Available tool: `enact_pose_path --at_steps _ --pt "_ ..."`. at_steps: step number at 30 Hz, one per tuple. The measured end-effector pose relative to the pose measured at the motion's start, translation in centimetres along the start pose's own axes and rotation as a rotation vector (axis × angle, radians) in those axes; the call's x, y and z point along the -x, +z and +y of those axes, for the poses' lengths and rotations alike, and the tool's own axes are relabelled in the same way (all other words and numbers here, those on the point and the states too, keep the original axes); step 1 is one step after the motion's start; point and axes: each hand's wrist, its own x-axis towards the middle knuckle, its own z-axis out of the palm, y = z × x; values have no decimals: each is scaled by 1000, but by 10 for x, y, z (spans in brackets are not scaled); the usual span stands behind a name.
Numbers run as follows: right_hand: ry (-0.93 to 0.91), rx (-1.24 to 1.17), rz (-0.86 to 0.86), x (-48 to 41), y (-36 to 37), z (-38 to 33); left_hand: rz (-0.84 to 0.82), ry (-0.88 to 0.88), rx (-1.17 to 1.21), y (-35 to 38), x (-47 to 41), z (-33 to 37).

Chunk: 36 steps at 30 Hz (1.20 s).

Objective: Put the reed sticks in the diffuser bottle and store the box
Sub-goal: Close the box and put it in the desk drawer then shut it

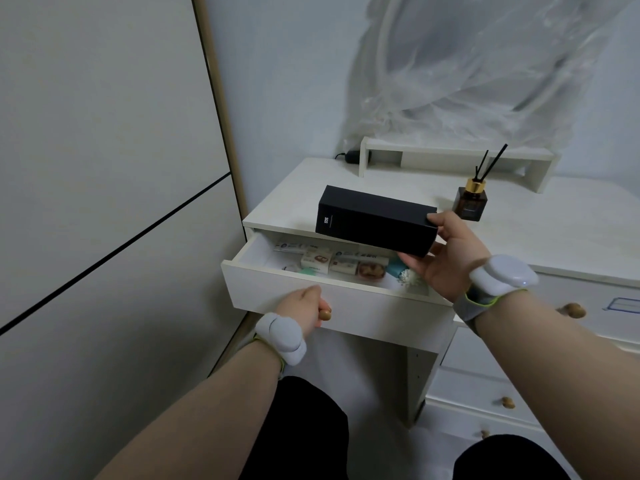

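A long black box (370,218) hangs level above the open white drawer (304,292), held at its right end by my right hand (446,254). My left hand (304,308) grips the wooden knob (325,313) on the drawer front. The drawer holds several small packets and boxes. On the desk top (540,233), to the right of the box, stands the amber diffuser bottle (470,202) with a gold collar. Black reed sticks (490,164) stand in its neck.
A low white shelf riser (450,157) sits at the back of the desk, under a mirror wrapped in clear plastic (467,64). A black adapter (353,154) lies at the back left. More drawers with wooden knobs (573,310) are at right. A wardrobe panel (104,168) is close at left.
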Motion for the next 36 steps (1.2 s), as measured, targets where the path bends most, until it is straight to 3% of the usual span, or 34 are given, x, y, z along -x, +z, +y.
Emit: enact_pose_path --at_steps 3,9,12,22,36 --pt "23 14 3 -1 2 1 61 39 -43 -11 3 21" --pt "50 103 1 -2 7 -1 93 64 347 -37 -3 80" --pt "66 148 5 -6 7 -2 88 76 428 -47 -3 94" --pt "134 249 81 -13 0 -2 4 -45 224 -63 -19 107" --pt "419 474 70 -38 -6 -5 -229 -308 10 -63 -52 112"
